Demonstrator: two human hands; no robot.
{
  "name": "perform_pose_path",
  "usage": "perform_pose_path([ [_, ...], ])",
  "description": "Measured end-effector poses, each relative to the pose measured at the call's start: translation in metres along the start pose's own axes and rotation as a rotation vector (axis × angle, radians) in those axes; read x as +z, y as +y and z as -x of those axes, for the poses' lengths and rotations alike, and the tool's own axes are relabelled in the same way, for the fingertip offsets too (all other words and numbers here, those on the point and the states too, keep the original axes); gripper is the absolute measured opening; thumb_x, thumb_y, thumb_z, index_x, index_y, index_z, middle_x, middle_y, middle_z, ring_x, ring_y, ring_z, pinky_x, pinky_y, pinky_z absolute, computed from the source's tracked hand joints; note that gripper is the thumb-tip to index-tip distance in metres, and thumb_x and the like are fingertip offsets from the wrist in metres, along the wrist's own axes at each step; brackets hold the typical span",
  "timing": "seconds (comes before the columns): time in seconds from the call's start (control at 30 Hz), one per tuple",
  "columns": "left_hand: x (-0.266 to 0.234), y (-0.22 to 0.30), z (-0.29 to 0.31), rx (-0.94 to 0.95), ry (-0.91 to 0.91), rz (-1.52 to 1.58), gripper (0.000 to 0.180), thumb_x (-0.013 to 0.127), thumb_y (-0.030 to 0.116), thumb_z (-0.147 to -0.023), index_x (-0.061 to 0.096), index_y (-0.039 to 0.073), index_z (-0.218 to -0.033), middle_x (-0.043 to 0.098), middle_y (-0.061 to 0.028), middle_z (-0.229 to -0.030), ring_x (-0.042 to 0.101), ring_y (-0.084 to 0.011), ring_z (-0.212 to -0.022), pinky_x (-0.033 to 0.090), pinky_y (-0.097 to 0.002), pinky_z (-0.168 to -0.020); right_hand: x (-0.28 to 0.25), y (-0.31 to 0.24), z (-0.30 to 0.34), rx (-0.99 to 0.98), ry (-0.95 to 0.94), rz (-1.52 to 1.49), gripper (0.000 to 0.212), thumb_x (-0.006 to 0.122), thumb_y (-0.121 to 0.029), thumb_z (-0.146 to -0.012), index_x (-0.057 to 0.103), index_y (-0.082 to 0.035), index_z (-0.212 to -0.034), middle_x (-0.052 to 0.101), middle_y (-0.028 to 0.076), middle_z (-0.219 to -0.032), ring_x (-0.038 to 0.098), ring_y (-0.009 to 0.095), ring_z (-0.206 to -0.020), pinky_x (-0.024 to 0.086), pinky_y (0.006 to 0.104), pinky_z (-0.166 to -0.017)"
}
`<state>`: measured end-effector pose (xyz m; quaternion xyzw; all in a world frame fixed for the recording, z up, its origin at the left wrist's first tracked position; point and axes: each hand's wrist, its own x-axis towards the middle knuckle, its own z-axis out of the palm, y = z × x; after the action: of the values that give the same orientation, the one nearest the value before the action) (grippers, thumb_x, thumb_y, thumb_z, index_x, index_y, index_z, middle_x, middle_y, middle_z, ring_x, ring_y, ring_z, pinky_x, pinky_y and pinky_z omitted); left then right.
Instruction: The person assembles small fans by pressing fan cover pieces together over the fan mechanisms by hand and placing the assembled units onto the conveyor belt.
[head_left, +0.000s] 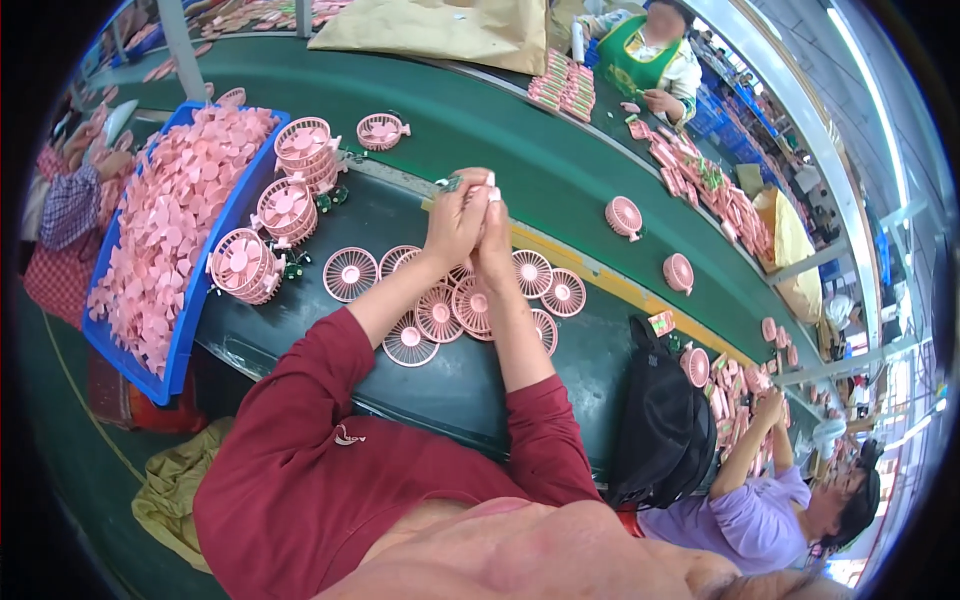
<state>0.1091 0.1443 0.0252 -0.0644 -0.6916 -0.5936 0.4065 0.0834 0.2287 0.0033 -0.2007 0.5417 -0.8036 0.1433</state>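
My left hand [455,228] and my right hand [493,243] press together above the dark green worktable [300,330], fingers closed. A small green piece like a circuit board [448,184] shows at the left fingers; the rest of what they enclose is hidden. Beneath my hands and wrists, several round pink fan grilles [409,340] lie flat, some overlapping. To the left stand stacks of pink fan housings [286,212] with blades inside and green boards with wires at their sides.
At far left, a blue bin [176,375] is heaped with pink fan blades [185,210]. Beyond the table runs a green conveyor belt [480,130] carrying pink fan housings [623,217]. A black backpack [655,420] lies at right. Co-workers sit across the belt, at right and at left.
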Motion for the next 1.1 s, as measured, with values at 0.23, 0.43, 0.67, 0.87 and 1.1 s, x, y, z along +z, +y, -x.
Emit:
perform_pose_path([
  [0.23, -0.001, -0.080, -0.057, 0.108, -0.373, -0.608, 0.028, 0.069, 0.023, -0.082, 0.067, 0.008, -0.106, 0.057, -0.0213, -0.127, 0.052, -0.0365, -0.120, 0.039, -0.0440, -0.105, -0.142, -0.019, -0.070, -0.235, 0.505, 0.997, 0.067, 0.066, -0.036, -0.090, 0.041, 0.005, -0.136, 0.054, 0.027, -0.126, 0.056, 0.037, -0.115, 0.045, 0.0439, -0.096],
  [0.43, -0.087, -0.175, -0.122, 0.170, -0.024, -1.108, 0.046, 0.066, 0.015, -0.080, 0.055, 0.002, -0.123, 0.057, -0.0176, -0.124, 0.048, -0.0346, -0.123, 0.042, -0.0532, -0.100, -0.139, -0.018, 0.008, -0.230, 0.065, 1.266, 0.061, 0.074, -0.029, -0.081, 0.053, -0.004, -0.133, 0.049, 0.027, -0.137, 0.042, 0.043, -0.131, 0.033, 0.0487, -0.110],
  [0.67, -0.080, -0.175, -0.140, -0.340, -0.359, -1.248, 0.030, 0.055, 0.025, -0.091, 0.061, 0.012, -0.117, 0.061, -0.0112, -0.124, 0.055, -0.0340, -0.118, 0.049, -0.0530, -0.091, -0.120, -0.034, 0.062, -0.160, 0.041, 1.440, 0.069, 0.083, -0.024, -0.068, 0.057, -0.002, -0.128, 0.058, 0.020, -0.127, 0.051, 0.037, -0.122, 0.041, 0.0452, -0.104],
  [0.87, -0.088, -0.186, -0.123, -0.220, -0.343, -1.088, 0.026, 0.053, 0.027, -0.094, 0.060, 0.002, -0.098, 0.068, -0.0229, -0.088, 0.064, -0.0424, -0.088, 0.051, -0.0513, -0.081, -0.121, -0.040, 0.042, -0.115, 0.205, 1.049, 0.047, 0.079, -0.015, -0.074, 0.065, 0.003, -0.116, 0.069, 0.017, -0.107, 0.066, 0.026, -0.099, 0.051, 0.0352, -0.089],
  [1.1, -0.024, -0.114, -0.049, -0.360, -0.157, -0.065, 0.033, 0.058, 0.027, -0.097, 0.062, -0.001, -0.114, 0.070, -0.0111, -0.098, 0.065, -0.0172, -0.091, 0.051, -0.0309, -0.080, -0.084, -0.057, 0.025, -0.284, 0.355, 0.118, 0.033, 0.061, 0.002, -0.090, 0.059, 0.002, -0.124, 0.066, 0.009, -0.114, 0.063, 0.014, -0.101, 0.051, 0.0248, -0.086],
])
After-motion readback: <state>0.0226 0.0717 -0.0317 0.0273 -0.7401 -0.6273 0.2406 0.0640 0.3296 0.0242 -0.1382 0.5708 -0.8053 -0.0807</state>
